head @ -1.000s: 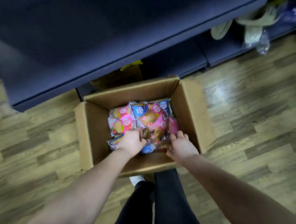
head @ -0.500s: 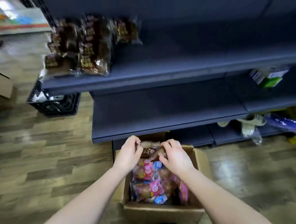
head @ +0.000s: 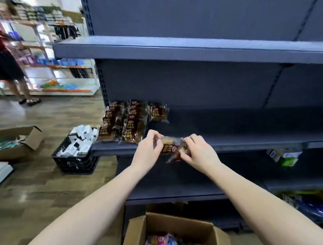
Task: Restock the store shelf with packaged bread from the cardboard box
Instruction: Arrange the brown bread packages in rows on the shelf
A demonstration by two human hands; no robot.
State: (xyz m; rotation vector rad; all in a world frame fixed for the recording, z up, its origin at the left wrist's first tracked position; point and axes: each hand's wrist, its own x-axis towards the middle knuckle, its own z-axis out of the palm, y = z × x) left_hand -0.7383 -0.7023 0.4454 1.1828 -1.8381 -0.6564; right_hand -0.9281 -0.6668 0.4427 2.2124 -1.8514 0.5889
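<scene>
A brown bread packet (head: 169, 146) is held between both hands just in front of the dark shelf's front edge (head: 242, 142). My left hand (head: 148, 149) pinches its left end and my right hand (head: 198, 152) grips its right end. Several matching brown bread packets (head: 128, 122) lie stacked at the left end of that same shelf, to the left of my hands. The open cardboard box (head: 173, 224) stands on the floor below, with pink and blue packets (head: 169, 243) inside.
A black crate of white packs (head: 75, 155) stands on the floor left of the shelf. Another open cardboard box (head: 14, 143) lies further left. A person in a red top (head: 2, 61) stands at the far left. A green-and-white carton (head: 284, 157) sits on the lower right shelf.
Both hands lifted a brown bread packet out of the box and up to the middle shelf. My view rose from the box to the shelves.
</scene>
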